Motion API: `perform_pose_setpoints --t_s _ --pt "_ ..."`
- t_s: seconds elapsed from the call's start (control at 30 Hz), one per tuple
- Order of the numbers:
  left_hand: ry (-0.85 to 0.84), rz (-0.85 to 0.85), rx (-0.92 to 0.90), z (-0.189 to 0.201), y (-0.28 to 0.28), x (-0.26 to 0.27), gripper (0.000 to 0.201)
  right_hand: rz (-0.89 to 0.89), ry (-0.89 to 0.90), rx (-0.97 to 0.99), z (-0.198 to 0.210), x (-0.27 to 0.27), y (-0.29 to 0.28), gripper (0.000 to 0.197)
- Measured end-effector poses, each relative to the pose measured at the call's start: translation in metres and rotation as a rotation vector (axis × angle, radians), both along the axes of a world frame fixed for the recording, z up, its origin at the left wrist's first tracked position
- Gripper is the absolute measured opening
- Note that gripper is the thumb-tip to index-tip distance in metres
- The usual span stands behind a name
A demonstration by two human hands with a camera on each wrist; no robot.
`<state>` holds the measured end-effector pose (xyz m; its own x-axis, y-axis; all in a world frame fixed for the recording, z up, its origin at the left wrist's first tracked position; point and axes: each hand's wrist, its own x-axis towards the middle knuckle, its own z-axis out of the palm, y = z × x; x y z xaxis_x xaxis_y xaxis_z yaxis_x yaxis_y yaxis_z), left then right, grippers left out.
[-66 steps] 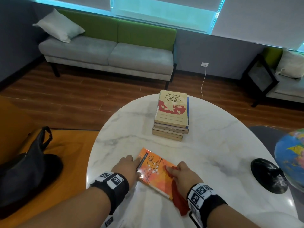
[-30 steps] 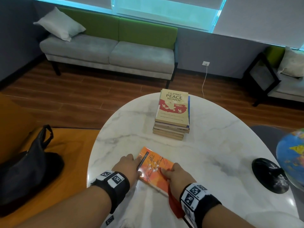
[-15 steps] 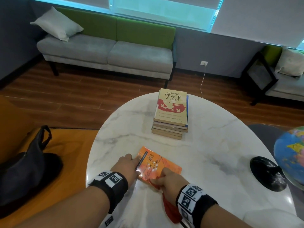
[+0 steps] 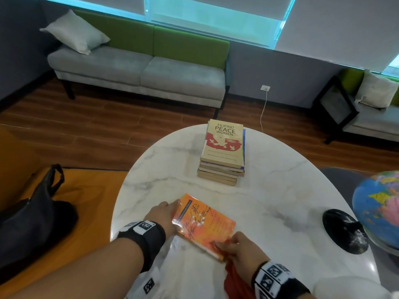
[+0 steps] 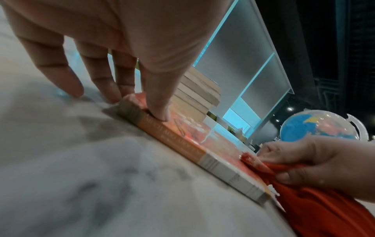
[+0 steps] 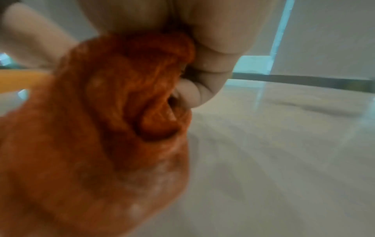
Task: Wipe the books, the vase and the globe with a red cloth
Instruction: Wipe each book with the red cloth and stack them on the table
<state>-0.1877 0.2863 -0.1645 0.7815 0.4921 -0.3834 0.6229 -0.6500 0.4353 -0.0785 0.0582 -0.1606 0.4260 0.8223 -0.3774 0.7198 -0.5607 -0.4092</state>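
Books first: our orange book (image 4: 204, 225) lies flat on the desk (image 4: 280, 190), our left hand (image 4: 160, 216) pressing straight fingers on its spine corner, our right hand (image 4: 244, 249) clamped on the red cloth (image 4: 234, 281) at its near corner. One stack (image 4: 222, 154) behind reads "FILIPINO PEACE WOMEN". One globe (image 4: 377, 210) stands right.

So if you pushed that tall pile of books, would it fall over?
Probably it would slide before tipping: the stack of books sits flat on the smooth marble table, which looks slippery. The upper books could shift, since their edges already sit a little uneven. It is likely heavy for one hand, being several books deep.
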Motion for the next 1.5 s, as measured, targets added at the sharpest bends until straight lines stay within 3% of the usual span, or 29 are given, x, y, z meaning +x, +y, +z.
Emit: perform_pose_setpoints --t_s 0.03,0.07,0.13,0.23,0.3,0.43,0.53,0.63,0.83,0.93,1.07,1.13,1.2,1.37,1.5 --pt "0.007 0.0 -0.01 0.0 0.001 0.0 0.062 -0.031 -0.047 0.028 0.001 0.004 -0.01 0.054" --pt "0.014 -0.005 -0.015 0.0 0.001 0.001 0.062 -0.081 -0.101 0.061 0.006 0.008 -0.015 0.045" --pt "0.014 0.001 -0.026 0.0 0.0 0.0 0.057 -0.247 -0.089 0.086 0.014 0.015 -0.02 0.01" --pt "-0.005 0.041 -0.043 -0.002 -0.003 -0.002 0.042 -0.394 -0.032 0.143 0.027 0.03 -0.02 0.03" --pt "-0.015 0.052 -0.077 -0.003 -0.01 -0.006 0.035 -0.43 -0.02 0.154 0.034 0.04 -0.016 0.03" --pt "0.004 0.013 -0.098 -0.011 -0.034 -0.015 0.032 -0.366 -0.03 0.085 0.036 0.036 -0.002 0.028" --pt "-0.031 0.007 -0.106 -0.01 -0.041 -0.015 0.053 -0.345 -0.077 -0.082 0.02 0.026 0.007 0.035" --pt "-0.014 -0.098 -0.089 -0.007 -0.039 -0.012 0.066 -0.258 0.002 -0.148 0.001 0.005 0.011 0.043" --pt "0.075 -0.176 -0.032 -0.006 -0.037 -0.011 0.064 -0.252 -0.022 -0.132 -0.003 0.006 0.012 0.043" --pt "0.078 -0.177 -0.033 -0.006 -0.037 -0.011 0.064 -0.087 0.023 -0.19 -0.002 -0.004 0.014 0.048" --pt "0.093 -0.183 -0.034 -0.006 -0.037 -0.012 0.063 -0.268 0.012 -0.109 0.001 0.007 0.016 0.039" --pt "0.095 -0.189 -0.037 -0.007 -0.037 -0.011 0.065 -0.195 0.01 -0.137 -0.001 0.003 0.018 0.038" --pt "0.098 -0.188 -0.043 -0.008 -0.037 -0.01 0.066 -0.06 0.031 -0.11 -0.002 -0.005 0.017 0.051" --pt "0.091 -0.184 -0.041 -0.008 -0.037 -0.01 0.067 -0.197 -0.001 -0.167 0.008 0.004 0.022 0.042" --pt "0.093 -0.179 -0.047 -0.01 -0.036 -0.009 0.066 -0.067 0.024 -0.213 0.004 -0.011 0.022 0.043"
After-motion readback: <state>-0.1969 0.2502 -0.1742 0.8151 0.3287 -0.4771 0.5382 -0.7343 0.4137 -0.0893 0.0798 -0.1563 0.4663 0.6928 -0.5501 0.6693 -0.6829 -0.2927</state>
